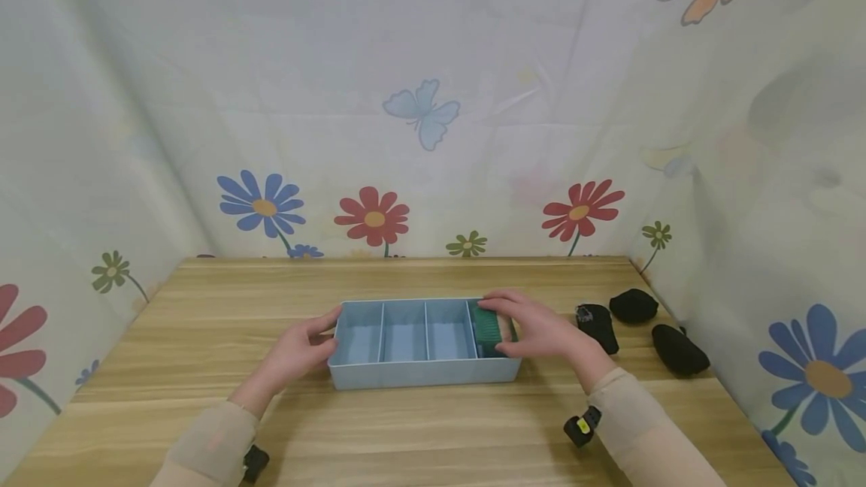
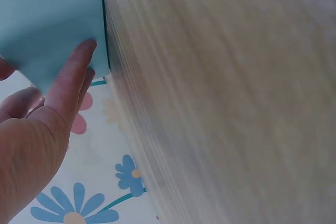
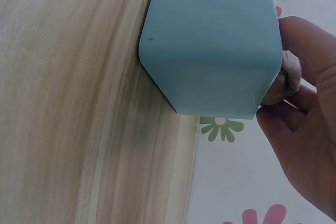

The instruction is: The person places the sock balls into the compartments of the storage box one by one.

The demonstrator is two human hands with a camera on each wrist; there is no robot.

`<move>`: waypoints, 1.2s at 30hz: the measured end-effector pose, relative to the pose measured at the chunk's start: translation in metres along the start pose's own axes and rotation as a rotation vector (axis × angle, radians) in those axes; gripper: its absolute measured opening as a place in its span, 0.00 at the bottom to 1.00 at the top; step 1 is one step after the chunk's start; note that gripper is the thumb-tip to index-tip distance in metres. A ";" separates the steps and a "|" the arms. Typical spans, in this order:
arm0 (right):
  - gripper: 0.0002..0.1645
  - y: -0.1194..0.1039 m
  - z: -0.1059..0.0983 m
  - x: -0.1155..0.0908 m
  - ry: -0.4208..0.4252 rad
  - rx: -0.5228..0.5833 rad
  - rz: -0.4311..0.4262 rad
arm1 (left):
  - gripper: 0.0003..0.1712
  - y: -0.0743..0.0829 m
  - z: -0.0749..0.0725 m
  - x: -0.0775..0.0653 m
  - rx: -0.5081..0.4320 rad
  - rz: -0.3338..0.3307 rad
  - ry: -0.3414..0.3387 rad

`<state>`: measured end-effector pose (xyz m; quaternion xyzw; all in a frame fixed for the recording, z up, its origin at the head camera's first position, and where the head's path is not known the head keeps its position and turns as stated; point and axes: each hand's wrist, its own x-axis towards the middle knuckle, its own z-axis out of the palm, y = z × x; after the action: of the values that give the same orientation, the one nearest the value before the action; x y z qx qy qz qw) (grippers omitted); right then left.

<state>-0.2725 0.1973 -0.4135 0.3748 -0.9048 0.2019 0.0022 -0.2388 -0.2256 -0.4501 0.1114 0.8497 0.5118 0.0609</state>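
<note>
- One green bundle (image 1: 485, 325), with a tan patch on its side, sits in the rightmost of four compartments of the pale blue box (image 1: 425, 376).
- Right hand (image 1: 544, 329): fingers and thumb pinch the bundle from its far and near sides, at the box's right end; tan part pokes above the rim in the right wrist view.
- Left hand (image 1: 302, 348): fingers fairly straight, laid against the box's left end wall, not wrapped round anything.
- Progress, my read: one of four compartments filled, bundle not yet let go. Other three unfilled.
- Probably left: three black bundles outside the box, to the right: a squarish one (image 1: 598, 328), a rounder far one (image 1: 634, 307), a longer near one (image 1: 679, 350).
- Box and bundles all on the wood-grain worktop (image 1: 406, 438).
- Text: no brand or label readable. Squarish bundle has pale markings, too small to make out.
- Flower-print cloth (image 1: 487, 36) behind; no lettering seen.
</note>
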 end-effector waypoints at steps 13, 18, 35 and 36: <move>0.39 0.009 0.000 -0.011 0.103 0.084 0.006 | 0.35 -0.001 0.000 0.000 -0.010 -0.002 -0.001; 0.36 0.012 0.002 -0.020 0.184 0.089 0.030 | 0.35 0.000 0.000 0.000 -0.001 0.003 -0.001; 0.31 0.027 0.003 -0.049 0.360 0.046 0.088 | 0.35 0.001 0.000 -0.001 -0.012 0.001 0.001; 0.31 0.028 0.002 -0.051 0.375 0.039 0.085 | 0.35 0.001 0.000 -0.001 -0.015 0.002 0.000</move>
<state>-0.2547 0.2489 -0.4339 0.2922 -0.8995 0.2854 0.1551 -0.2382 -0.2254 -0.4493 0.1116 0.8457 0.5182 0.0613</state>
